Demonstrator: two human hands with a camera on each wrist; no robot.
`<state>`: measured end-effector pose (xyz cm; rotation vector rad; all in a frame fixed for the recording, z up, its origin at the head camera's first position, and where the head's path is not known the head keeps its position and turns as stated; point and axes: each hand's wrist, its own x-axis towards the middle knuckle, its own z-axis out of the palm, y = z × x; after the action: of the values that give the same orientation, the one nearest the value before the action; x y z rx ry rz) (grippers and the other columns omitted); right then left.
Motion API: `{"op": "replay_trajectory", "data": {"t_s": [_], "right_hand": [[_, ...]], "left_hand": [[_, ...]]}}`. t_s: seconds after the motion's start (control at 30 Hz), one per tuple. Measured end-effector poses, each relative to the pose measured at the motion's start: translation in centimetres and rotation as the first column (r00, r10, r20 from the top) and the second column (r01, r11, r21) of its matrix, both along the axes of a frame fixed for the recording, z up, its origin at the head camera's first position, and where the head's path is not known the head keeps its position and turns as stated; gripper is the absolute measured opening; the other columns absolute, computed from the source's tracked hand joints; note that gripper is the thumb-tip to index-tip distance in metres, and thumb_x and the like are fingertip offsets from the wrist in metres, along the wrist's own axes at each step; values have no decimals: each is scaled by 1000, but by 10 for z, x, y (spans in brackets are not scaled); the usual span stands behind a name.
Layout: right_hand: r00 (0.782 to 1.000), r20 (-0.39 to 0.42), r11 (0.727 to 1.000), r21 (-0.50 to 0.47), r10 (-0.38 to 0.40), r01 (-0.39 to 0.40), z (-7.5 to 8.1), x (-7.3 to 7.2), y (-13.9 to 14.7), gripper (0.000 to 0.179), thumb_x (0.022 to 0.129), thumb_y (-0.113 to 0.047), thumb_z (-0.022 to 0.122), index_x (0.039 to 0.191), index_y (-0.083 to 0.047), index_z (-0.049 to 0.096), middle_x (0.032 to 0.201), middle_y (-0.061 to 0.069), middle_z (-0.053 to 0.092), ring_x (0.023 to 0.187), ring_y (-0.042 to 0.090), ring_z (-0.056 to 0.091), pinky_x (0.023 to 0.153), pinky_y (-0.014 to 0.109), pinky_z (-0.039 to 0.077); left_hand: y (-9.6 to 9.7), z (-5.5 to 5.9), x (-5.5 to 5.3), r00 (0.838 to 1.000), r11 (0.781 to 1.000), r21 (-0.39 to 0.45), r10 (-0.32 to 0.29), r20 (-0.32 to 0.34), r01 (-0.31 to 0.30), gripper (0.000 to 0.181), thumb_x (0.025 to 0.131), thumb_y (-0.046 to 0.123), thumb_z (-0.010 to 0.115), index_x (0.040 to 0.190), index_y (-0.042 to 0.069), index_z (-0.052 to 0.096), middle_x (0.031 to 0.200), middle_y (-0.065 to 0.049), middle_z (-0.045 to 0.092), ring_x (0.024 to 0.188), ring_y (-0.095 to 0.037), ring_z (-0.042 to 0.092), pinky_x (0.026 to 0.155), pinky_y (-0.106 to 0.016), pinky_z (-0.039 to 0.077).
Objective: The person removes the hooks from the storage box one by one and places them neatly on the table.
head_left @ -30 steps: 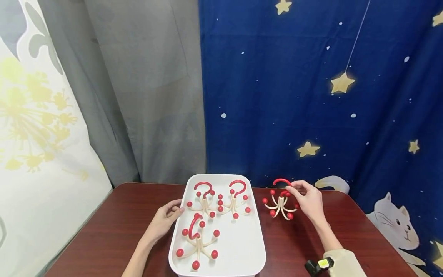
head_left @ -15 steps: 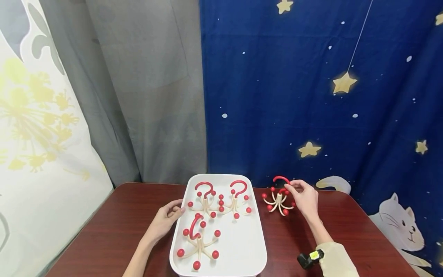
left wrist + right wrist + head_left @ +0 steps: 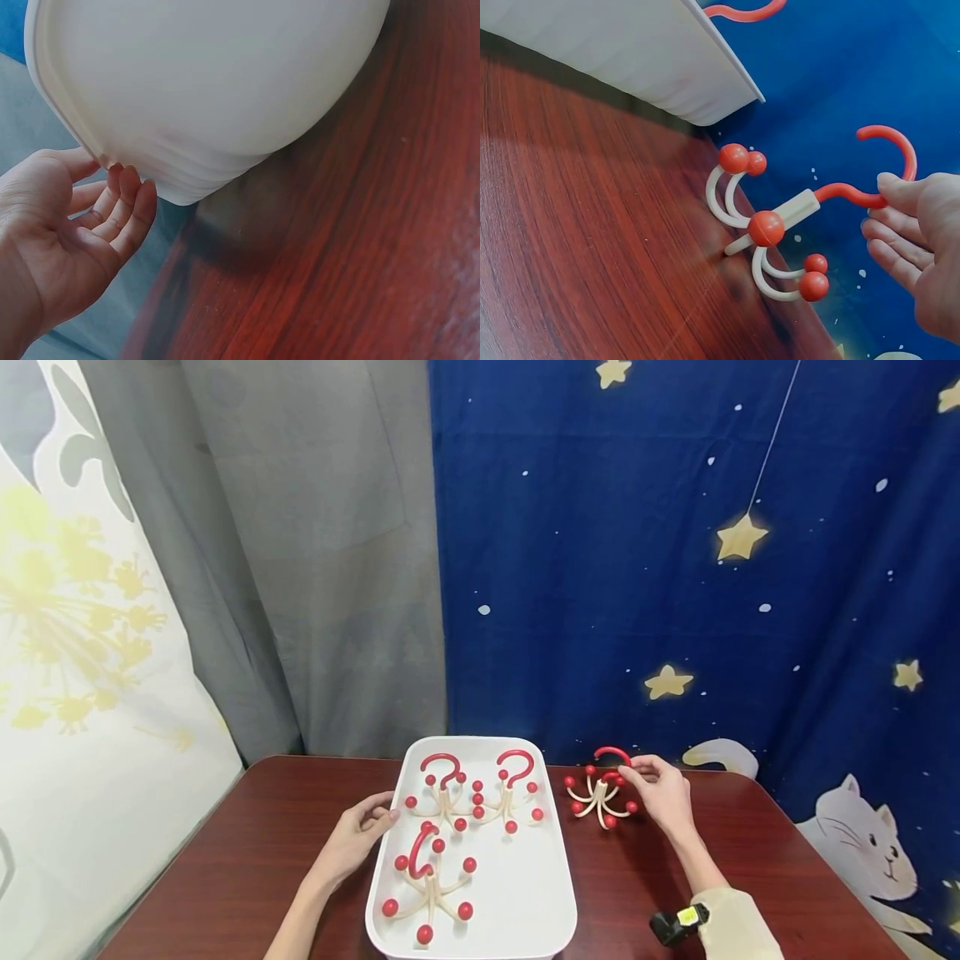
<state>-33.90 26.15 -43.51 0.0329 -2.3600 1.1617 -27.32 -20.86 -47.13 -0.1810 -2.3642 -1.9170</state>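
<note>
A hanger (image 3: pixel 600 793) with a red hook on top and several curved cream arms tipped with red balls is at the table's right. My right hand (image 3: pixel 663 797) pinches its red hook (image 3: pixel 845 193) between thumb and fingers. The hanger leans slightly, and its lower end looks close to the table; I cannot tell if it touches. My left hand (image 3: pixel 352 837) holds the left rim of a white plastic bin (image 3: pixel 525 893), its thumb at the rim and its fingers against the outer wall (image 3: pixel 210 90).
In the bin stand three similar hangers: one back left (image 3: pixel 444 797), one back right (image 3: pixel 507 797) and one front left (image 3: pixel 431 885). All rest on a dark red wooden table (image 3: pixel 247 860). Behind its far edge hang a grey curtain (image 3: pixel 330 568) and a blue starry curtain (image 3: pixel 570 568).
My right hand, still pinching the hook, has shifted slightly left, bringing the hanger a little closer to the bin. The left hand and the bin stay in place.
</note>
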Motion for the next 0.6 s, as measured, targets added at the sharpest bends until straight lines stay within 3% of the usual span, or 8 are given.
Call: {"op": "replay_trajectory", "data": {"t_s": [0.23,0.6], "right_hand": [[1000,12,1000,-19,25,-25,8,4,4,26,88,-22,81,105,-4,73,97,13,75,81,-5,65,75,5,42],[990,-97,990,-88,103,-112,26,9,0,29,91,-22,78,109,-1,72,100,16,74,83,-9,62,78,7,46]], "left_hand": [[0,0,0,1000,1000,3,-2,6,2,46,98,15,69,137,-5,55,97,-21,65,82,-22,67,78,-23,53],[-1,0,0,1000,1000,-12,-6,1,6,45,98,13,69,137,-5,55,97,-19,66,80,-21,67,77,-24,53]]}}
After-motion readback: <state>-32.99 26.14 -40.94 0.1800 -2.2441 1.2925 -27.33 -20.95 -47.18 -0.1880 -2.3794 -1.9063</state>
